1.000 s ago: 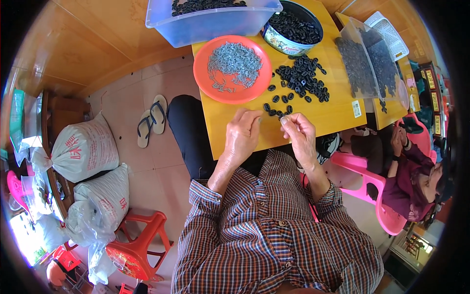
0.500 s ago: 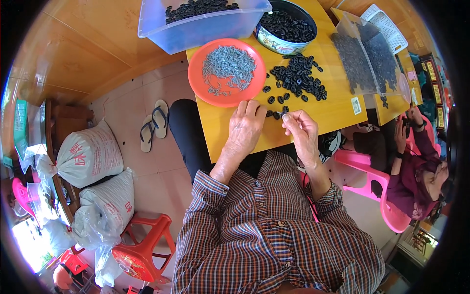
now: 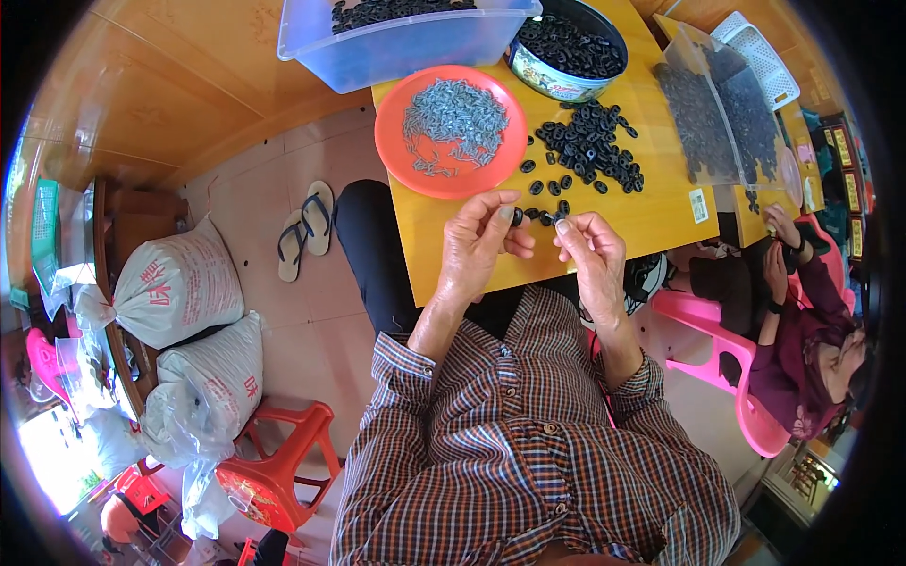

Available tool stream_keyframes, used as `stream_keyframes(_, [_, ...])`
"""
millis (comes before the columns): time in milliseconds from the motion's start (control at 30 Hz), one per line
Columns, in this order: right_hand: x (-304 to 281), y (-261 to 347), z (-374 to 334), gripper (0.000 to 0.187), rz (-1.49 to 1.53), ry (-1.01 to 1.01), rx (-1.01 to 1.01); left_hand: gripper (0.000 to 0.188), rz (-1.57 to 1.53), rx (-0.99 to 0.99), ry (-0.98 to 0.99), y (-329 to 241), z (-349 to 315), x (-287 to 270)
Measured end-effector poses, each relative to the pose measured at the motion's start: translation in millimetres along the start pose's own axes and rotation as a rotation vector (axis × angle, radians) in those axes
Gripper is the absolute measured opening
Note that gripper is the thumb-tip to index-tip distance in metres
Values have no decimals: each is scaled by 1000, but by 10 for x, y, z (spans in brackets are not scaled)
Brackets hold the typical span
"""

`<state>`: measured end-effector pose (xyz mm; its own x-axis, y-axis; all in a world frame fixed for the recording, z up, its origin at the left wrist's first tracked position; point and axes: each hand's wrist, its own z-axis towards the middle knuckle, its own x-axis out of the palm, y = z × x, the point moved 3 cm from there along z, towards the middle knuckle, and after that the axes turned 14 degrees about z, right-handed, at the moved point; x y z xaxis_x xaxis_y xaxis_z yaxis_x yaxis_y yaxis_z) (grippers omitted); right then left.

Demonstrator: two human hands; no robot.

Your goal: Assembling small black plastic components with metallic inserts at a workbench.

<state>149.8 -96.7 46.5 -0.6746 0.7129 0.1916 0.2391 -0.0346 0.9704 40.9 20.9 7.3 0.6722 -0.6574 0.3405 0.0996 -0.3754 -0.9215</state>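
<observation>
Turned inward since the earlier frame, the left hand [image 3: 479, 238] has brought a small black piece [image 3: 516, 217] up into view between its thumb and finger, while the right hand [image 3: 595, 253] has changed little. From largest to smallest: the yellow table [image 3: 651, 219] carries the orange plate [image 3: 394, 149], beyond which stands a translucent tub [image 3: 406, 58]; beyond the plate and to its right is a round tin [image 3: 559, 83] full of black pieces. Right of the plate lies a loose pile [image 3: 590, 141] of similar pieces, with a few strays nearer the person. On the plate sit many small grey metal pins [image 3: 458, 118]. Both hands are on the plate's near side, the right one farther right. The left thumb and finger pinch 1 black piece; the right thumb and fingers are drawn together, but I cannot tell whether they grip anything. As I judge it, the step in hand is handling 1 piece at the fingertips, and the next move calls for a light, steady pinch and careful alignment between the 2 hands.
</observation>
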Motion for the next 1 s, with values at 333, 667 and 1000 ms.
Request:
stream_keyframes(333, [156,-6,-32,16,24,19,7,29,-75,7,68,-38,-116,-56])
stream_keyframes(667, [199,-27,-75,16,21,19,1,25,-76,26,95,-26,-156,-107])
stream_keyframes(1000, [264,23,-144,17,-5,31,3,21,-245,-34,17,1,-138,-145])
